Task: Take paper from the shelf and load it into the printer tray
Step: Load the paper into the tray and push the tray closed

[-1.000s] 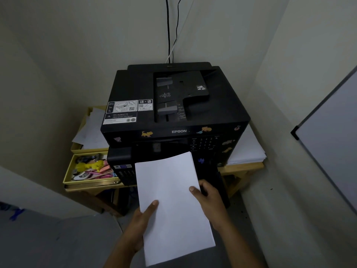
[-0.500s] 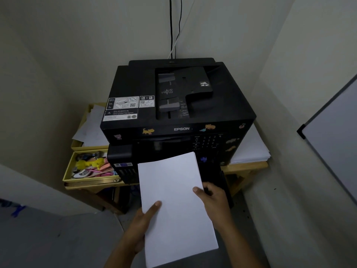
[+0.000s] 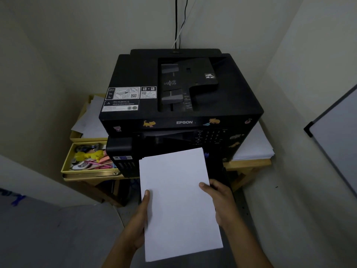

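Observation:
A stack of white paper [image 3: 177,202] is held flat in front of a black Epson printer [image 3: 181,105]. My left hand [image 3: 136,227] grips the stack's left edge, thumb on top. Along the right edge my right hand [image 3: 220,204] holds it the same way. The stack's far end reaches the printer's lower front, where the sheets look slightly fanned. A dark pulled-out tray part [image 3: 222,175] shows just right of the paper; most of it is hidden beneath the stack.
The printer stands on a wooden table [image 3: 249,163] in a narrow corner between walls. A yellow tray [image 3: 87,172] of small items and loose sheets [image 3: 92,122] sit left of it; another paper pile [image 3: 253,146] lies right. A whiteboard [image 3: 336,144] leans at far right.
The paper stack has been turned straighter and moved a little toward the printer's front. My view has come closer to the printer.

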Demonstrator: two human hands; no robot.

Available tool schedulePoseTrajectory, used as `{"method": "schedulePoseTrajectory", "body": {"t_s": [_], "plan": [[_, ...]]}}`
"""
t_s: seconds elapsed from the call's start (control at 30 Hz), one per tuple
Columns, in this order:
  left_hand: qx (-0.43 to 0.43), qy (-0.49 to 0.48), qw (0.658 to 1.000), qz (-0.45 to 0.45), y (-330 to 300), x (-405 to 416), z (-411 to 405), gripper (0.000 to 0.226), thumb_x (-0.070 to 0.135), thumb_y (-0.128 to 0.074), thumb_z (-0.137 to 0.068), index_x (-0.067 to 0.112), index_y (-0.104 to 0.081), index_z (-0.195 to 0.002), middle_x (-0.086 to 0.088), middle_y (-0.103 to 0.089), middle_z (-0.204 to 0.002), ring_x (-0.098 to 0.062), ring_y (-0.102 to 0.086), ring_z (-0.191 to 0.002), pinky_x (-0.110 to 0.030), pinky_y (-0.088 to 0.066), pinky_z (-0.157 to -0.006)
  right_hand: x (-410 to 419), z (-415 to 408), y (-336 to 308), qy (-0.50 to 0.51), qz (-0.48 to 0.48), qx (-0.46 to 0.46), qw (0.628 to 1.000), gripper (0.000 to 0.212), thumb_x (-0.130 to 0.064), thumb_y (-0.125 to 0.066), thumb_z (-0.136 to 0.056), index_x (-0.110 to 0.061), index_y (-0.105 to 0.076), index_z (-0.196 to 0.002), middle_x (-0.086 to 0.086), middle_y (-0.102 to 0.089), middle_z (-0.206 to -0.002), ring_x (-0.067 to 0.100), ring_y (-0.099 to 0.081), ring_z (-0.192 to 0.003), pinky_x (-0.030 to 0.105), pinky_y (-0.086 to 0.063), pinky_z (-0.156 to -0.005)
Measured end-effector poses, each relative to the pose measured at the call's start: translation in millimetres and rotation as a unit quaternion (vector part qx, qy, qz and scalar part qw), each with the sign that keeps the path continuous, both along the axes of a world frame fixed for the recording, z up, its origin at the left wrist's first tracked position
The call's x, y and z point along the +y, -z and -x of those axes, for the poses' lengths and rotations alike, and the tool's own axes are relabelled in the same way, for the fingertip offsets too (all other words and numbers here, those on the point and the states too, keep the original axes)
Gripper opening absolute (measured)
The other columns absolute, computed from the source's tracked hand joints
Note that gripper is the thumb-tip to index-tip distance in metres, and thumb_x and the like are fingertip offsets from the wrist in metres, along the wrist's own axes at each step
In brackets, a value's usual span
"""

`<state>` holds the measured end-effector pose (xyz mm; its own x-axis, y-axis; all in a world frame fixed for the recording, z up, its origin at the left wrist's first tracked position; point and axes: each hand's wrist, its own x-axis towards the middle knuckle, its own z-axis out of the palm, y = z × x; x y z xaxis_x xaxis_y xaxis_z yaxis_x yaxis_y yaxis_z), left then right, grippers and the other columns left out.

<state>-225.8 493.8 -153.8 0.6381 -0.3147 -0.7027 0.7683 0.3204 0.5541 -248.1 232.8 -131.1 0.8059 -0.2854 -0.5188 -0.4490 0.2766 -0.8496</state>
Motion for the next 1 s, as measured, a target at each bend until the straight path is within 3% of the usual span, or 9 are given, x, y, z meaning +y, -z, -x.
{"method": "schedulePoseTrajectory", "body": {"t_s": [0.33, 0.47, 0.6, 0.77, 0.9, 1.0], "plan": [[0.004, -0.002, 1.0, 0.017, 9.1, 5.3, 4.9, 0.072, 0.067, -0.05, -0.099, 0.027, -0.044, -0.158, -0.018, -0.062, -0.149, -0.044, -0.06, -0.136, -0.069, -0.04, -0.117, -4.2, 2.9, 2.2, 0.009, -0.052, 0.004, 0.999, 0.015, -0.014, -0.08, -0.095, -0.01, -0.08, -0.109, 0.012, -0.082, -0.115, 0.037, -0.078, -0.11, 0.061, -0.061, -0.101], [0.015, -0.008, 0.999, 0.032, 11.4, 3.8, 8.1, 0.07, 0.067, -0.043, -0.102, 0.024, -0.047, -0.157, -0.019, -0.062, -0.149, -0.044, -0.061, -0.135, -0.065, -0.045, -0.113, -6.1, 6.3, 1.8, 0.006, -0.051, 0.006, 0.999, 0.017, -0.014, -0.08, -0.095, -0.009, -0.079, -0.111, 0.013, -0.082, -0.116, 0.037, -0.079, -0.109, 0.063, -0.06, -0.1], [0.02, -0.017, 0.999, 0.029, 12.4, 1.5, 11.5, 0.07, 0.066, -0.043, -0.102, 0.022, -0.048, -0.156, -0.02, -0.062, -0.149, -0.044, -0.06, -0.136, -0.066, -0.04, -0.117, -5.4, 9.1, 1.0, -0.004, -0.037, -0.005, 0.999, 0.016, -0.014, -0.077, -0.098, -0.005, -0.074, -0.11, 0.013, -0.082, -0.115, 0.037, -0.078, -0.109, 0.063, -0.06, -0.101], [0.021, -0.019, 0.999, 0.03, 11.2, 0.0, 14.1, 0.07, 0.068, -0.039, -0.102, 0.023, -0.049, -0.156, -0.021, -0.062, -0.149, -0.045, -0.059, -0.136, -0.068, -0.037, -0.119, -2.3, 13.2, -0.8, -0.032, -0.032, -0.03, 0.999, 0.018, -0.014, -0.068, -0.105, 0.0, -0.068, -0.117, 0.01, -0.081, -0.119, 0.033, -0.077, -0.114, 0.054, -0.062, -0.098], [0.024, -0.026, 0.999, 0.023, 8.9, -2.7, 16.0, 0.07, 0.068, -0.042, -0.102, 0.024, -0.046, -0.158, -0.021, -0.059, -0.152, -0.046, -0.057, -0.139, -0.069, -0.036, -0.12, -2.0, 16.8, -3.8, -0.048, -0.028, -0.041, 0.998, 0.018, -0.019, -0.065, -0.107, -0.014, -0.069, -0.124, 0.0, -0.08, -0.122, 0.021, -0.078, -0.113, 0.037, -0.063, -0.088], [0.019, -0.022, 0.999, 0.015, 6.0, -5.9, 16.4, 0.069, 0.067, -0.042, -0.103, 0.023, -0.049, -0.155, -0.022, -0.06, -0.15, -0.046, -0.058, -0.138, -0.069, -0.036, -0.12, -3.9, 19.4, -5.9, -0.061, -0.039, -0.047, 0.996, 0.022, -0.021, -0.063, -0.108, -0.023, -0.069, -0.13, -0.004, -0.079, -0.126, 0.017, -0.077, -0.115, 0.033, -0.063, -0.088]]}}
